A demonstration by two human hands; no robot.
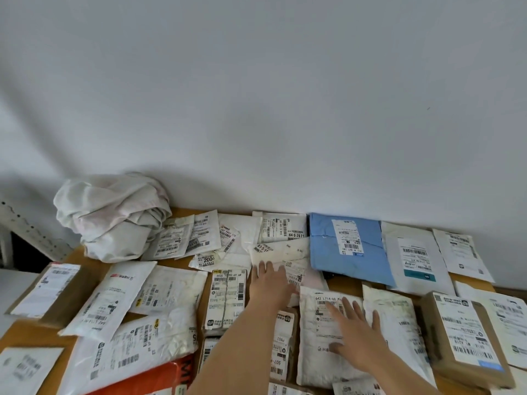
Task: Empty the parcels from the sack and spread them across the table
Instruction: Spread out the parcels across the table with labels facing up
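The crumpled white sack (114, 215) lies collapsed at the back left of the wooden table (346, 283), against the wall. Several labelled parcels cover the table. My left hand (271, 280) reaches forward with straight fingers and rests flat on a white mailer (288, 255) in the middle. My right hand (352, 329) lies flat with spread fingers on a white padded mailer (319, 352) nearer to me. A blue mailer (342, 246) lies at the back right. Neither hand grips anything.
Brown cardboard boxes sit at the left edge (54, 292) and the right (467, 337). An orange parcel (159, 377) lies at the front. A white wall rises directly behind the table. A perforated metal rail (31, 226) stands at the far left.
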